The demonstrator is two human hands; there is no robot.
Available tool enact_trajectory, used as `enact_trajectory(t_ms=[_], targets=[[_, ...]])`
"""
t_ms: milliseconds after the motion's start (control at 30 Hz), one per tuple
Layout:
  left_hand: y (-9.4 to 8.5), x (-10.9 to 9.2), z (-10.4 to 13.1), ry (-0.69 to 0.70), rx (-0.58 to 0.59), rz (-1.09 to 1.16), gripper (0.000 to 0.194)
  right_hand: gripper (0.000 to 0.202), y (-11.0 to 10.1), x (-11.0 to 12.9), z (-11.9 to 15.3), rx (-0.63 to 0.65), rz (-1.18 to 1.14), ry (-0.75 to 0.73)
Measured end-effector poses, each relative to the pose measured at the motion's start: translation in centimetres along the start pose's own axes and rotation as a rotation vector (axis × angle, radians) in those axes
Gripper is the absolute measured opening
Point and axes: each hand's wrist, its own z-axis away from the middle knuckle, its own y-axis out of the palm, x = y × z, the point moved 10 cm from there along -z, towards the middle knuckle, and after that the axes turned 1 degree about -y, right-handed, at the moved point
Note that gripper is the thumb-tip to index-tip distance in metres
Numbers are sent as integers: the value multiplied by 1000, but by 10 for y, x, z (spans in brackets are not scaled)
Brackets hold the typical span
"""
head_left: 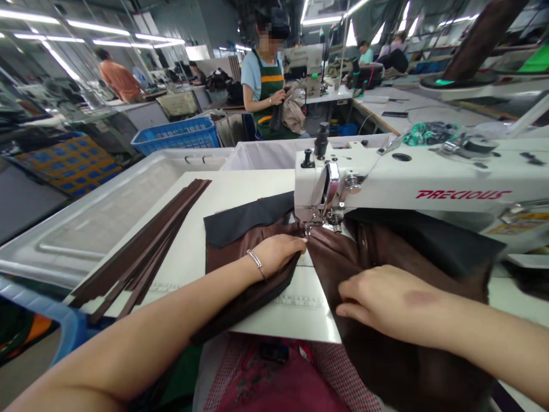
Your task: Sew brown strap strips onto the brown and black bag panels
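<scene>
A white sewing machine [386,183] with red lettering stands over the table, its presser foot [307,228] down at a brown, dark-backed piece of leather-like material [398,246]. The material spreads to both sides of the needle area and drapes over the table's front edge at right. My left hand [281,252], wearing a silver bangle, has its fingers closed on the material's edge just left of the presser foot. Further right, my right hand [371,297] grips the brown material with curled fingers and thumb; what lies under the fingers is hidden.
Brown strips [150,246] lie on the white tabletop [240,183] at left. Beyond them are a pale plastic bin [115,223] and a blue crate [178,134]. A co-worker in a green apron [270,86] handles fabric behind the machine. Green thread [431,133] lies on the machine.
</scene>
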Motion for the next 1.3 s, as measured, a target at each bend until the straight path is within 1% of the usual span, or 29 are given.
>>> enact_trajectory(t_ms=[33, 67, 133, 167, 200, 267, 333, 467, 567, 633, 700, 733, 800, 833, 900, 967, 1000, 1067, 1167, 1233, 1300], targets=[[-2, 5, -1, -29, 3, 45, 22, 13, 13, 7, -3, 12, 10, -22], [-4, 9, -2, -54, 4, 76, 21, 22, 24, 13, -4, 6, 19, -34], [-8, 15, -3, -81, -13, 123, 18, 50, 37, 20, -3, -62, 34, -1], [-10, 17, -3, -88, -24, 146, 17, 59, 43, 23, -1, -84, 31, 31], [-11, 18, -2, -95, -35, 172, 16, 64, 48, 25, 2, -91, 21, 67], [-11, 19, -2, -109, -52, 206, 15, 66, 55, 30, 6, -90, -11, 131], [-8, 15, -1, -117, -51, 177, 17, 63, 58, 36, 6, -88, -47, 179], [5, -4, 0, -43, -17, -46, 25, 59, 61, 49, -1, -108, -81, 227], [18, -14, 2, 16, 30, -233, 35, 59, 58, 56, 0, -133, -61, 217], [23, -15, 3, 26, 45, -304, 40, 53, 47, 58, 3, -135, -66, 132], [25, -16, 5, 31, 42, -331, 40, 37, 28, 48, 4, -152, -83, 49], [25, -17, 5, 32, 33, -337, 40, 31, 15, 37, 3, -170, -72, 34], [24, -17, 6, 33, 15, -343, 39, 29, -6, 4, -6, -190, -1, 80], [23, -17, 6, 34, 6, -346, 39, 30, -11, -15, -13, -169, 47, 124], [23, -17, 6, 30, -13, -350, 39, 26, -7, -45, -32, -85, 91, 199], [23, -16, 6, 28, -30, -349, 39, 24, 0, -64, -48, -78, 113, 257], [23, -15, 6, 26, -38, -347, 39, 25, 5, -68, -54, -87, 120, 272], [23, -13, 7, 22, -54, -341, 40, 24, 17, -69, -62, -93, 120, 269], [23, -13, 7, 20, -54, -334, 40, 24, 35, -70, -66, -43, 97, 238], [22, -14, 8, 21, -47, -334, 41, 28, 41, -81, -66, -18, 102, 253], [21, -15, 8, 16, -45, -337, 41, 40, 44, -95, -65, -15, 129, 286]])
